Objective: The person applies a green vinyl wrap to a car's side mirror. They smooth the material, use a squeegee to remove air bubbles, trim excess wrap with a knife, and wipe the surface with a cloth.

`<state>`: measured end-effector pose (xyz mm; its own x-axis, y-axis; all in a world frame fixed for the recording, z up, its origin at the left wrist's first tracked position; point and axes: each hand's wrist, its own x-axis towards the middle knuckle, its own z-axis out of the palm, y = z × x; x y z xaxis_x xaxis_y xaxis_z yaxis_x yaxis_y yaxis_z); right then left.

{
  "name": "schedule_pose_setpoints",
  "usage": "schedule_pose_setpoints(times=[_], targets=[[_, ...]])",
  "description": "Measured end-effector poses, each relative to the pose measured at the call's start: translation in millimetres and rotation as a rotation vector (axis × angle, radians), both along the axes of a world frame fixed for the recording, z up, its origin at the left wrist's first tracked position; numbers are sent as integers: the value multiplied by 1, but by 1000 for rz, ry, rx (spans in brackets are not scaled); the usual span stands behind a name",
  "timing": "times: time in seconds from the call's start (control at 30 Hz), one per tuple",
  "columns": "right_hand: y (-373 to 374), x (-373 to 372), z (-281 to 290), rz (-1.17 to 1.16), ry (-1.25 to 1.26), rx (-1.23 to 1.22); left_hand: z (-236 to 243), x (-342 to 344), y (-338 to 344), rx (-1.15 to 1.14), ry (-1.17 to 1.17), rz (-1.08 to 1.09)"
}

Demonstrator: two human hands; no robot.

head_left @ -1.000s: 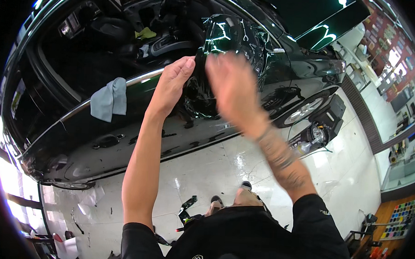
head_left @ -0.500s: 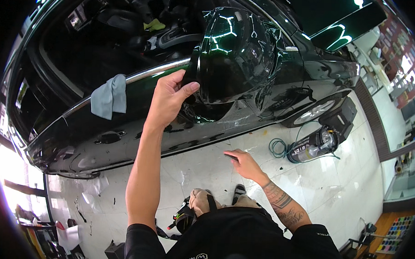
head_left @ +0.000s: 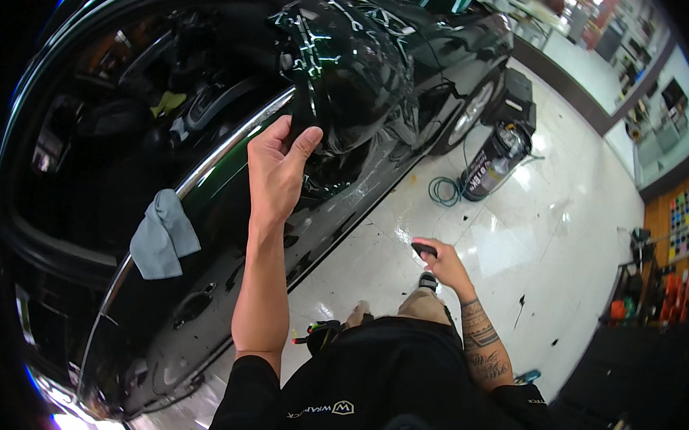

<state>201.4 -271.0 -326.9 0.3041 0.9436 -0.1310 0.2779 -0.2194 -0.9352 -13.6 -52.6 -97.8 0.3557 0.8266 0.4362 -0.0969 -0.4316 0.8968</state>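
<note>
Glossy black film [head_left: 406, 124] hangs in wrinkled folds around the door mirror [head_left: 350, 81] of a dark car. At the mirror's near edge, my left hand [head_left: 276, 170] is closed in a pinch, thumb against fingers, on what looks like the film's black edge. The exact grip is partly hidden by the fingers. Lower and to the right, my right hand [head_left: 451, 267] is closed around a small flat black hand tool [head_left: 424, 251], held above the floor and apart from the car. Its exact kind cannot be made out.
A grey cloth [head_left: 165, 238] drapes over the door's window sill. Beside the front wheel [head_left: 472, 113] stand a dark pressure sprayer tank [head_left: 494, 164] with a coiled green hose [head_left: 444, 191] and a black box [head_left: 519, 100]. A colour swatch board [head_left: 686, 218] is at the far right.
My view has turned and shifted, so the car appears more tilted. My left hand stays at the mirror's edge. My right hand, still holding the black tool, appears further right.
</note>
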Motion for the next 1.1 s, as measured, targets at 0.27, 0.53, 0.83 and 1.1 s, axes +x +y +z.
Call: schedule_pose_setpoints(times=[0.27,0.53,0.83,1.1], targets=[[59,-1,97,-59,-107,354,7,4,-2,-175,-109,-175],[138,-12,223,-74,-33,810,-12,-7,37,-260,-136,-467],[181,-24,267,-97,-889,1158,-14,-8,46,-315,-133,-548],[105,-110,31,209,-824,509,7,-13,12,-83,138,-251]])
